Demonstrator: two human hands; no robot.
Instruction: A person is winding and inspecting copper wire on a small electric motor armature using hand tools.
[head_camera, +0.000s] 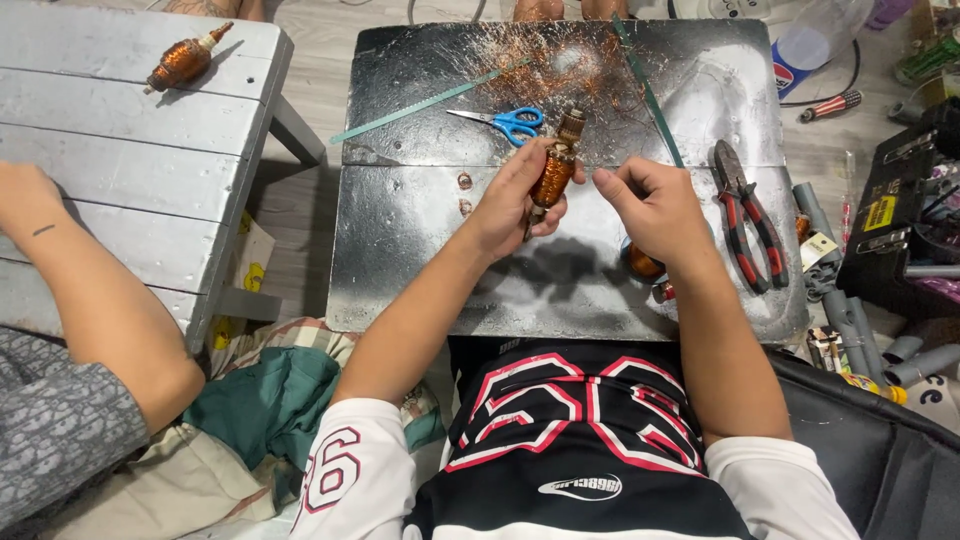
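My left hand (515, 200) grips a copper-wound motor armature (555, 170), held upright over a shiny metal work surface (420, 250). My right hand (655, 205) is just right of it with fingers pinched together; I cannot see what they hold. A tangle of loose copper wire (565, 60) lies at the far side. Blue-handled scissors (505, 122) rest just behind the armature. Red-and-black pliers (745, 215) lie to the right of my right hand.
A second armature (185, 60) lies on a grey wooden bench (130, 150) at left, where another person's arm (95, 300) rests. Green strips (430, 100) cross the metal surface. Pipes, a bottle and a black toolbox (900, 210) crowd the right floor.
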